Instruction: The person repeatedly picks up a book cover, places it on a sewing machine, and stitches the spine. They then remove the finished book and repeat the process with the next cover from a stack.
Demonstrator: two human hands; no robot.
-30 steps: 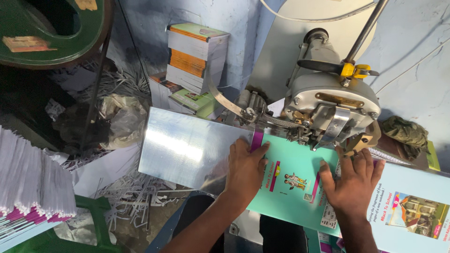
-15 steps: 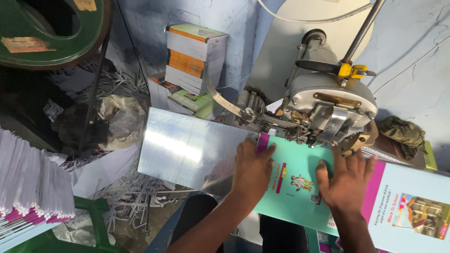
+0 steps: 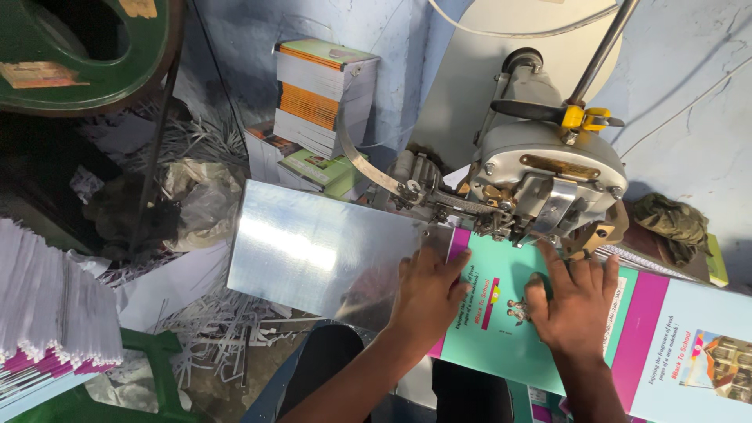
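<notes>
A teal and pink booklet cover (image 3: 501,337) lies flat over a shiny metal table (image 3: 313,251) under the head of a grey stitching machine (image 3: 548,180). My left hand (image 3: 427,294) presses flat on the cover's left edge, partly on the metal sheet. My right hand (image 3: 576,301) presses flat on the cover just below the machine head. Both hands have their fingers spread on the paper. The cover's right part (image 3: 689,352) shows a pink band and a pale blue panel with a picture.
Stacks of bound booklets (image 3: 321,94) stand behind the metal table. A pile of white sheets with pink edges (image 3: 47,313) sits at the left. Paper trimmings (image 3: 219,329) litter the floor. A green wheel (image 3: 78,55) is at top left. A cloth (image 3: 674,223) lies at right.
The booklet cover has slid to the left under the machine head, and both hands have moved left with it.
</notes>
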